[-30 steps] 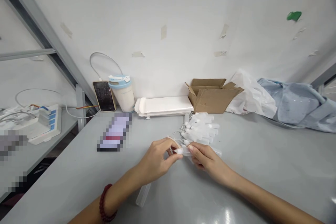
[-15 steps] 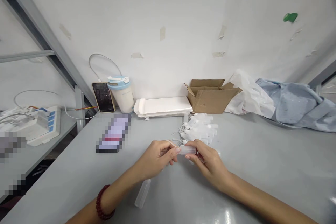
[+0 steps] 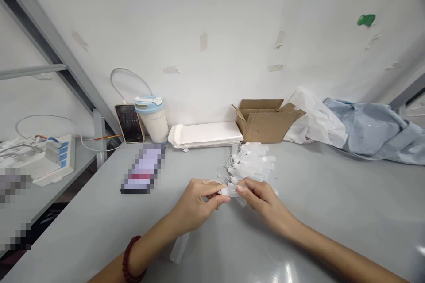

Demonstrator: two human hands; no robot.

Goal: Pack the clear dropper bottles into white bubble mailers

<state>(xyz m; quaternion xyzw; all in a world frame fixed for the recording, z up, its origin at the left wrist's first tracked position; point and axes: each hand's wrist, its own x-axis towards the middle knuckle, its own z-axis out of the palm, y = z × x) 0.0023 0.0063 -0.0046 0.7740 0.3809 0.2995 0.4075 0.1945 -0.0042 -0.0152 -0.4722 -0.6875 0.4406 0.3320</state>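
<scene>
Worn on the head; faces forward and slightly down across the desk [image 3: 315, 212]; wall [image 3: 239, 22] beyond; single view.

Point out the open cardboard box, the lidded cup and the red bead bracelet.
Open cardboard box [image 3: 269, 127]: head view, on its front side.
Lidded cup [image 3: 155, 124]: head view, on its pale body.
Red bead bracelet [image 3: 126, 261]: head view, on its beads.

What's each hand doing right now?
Left hand: closed, pinching the white cap.
Right hand: closed on the clear tube, fingertips at its side.
</scene>
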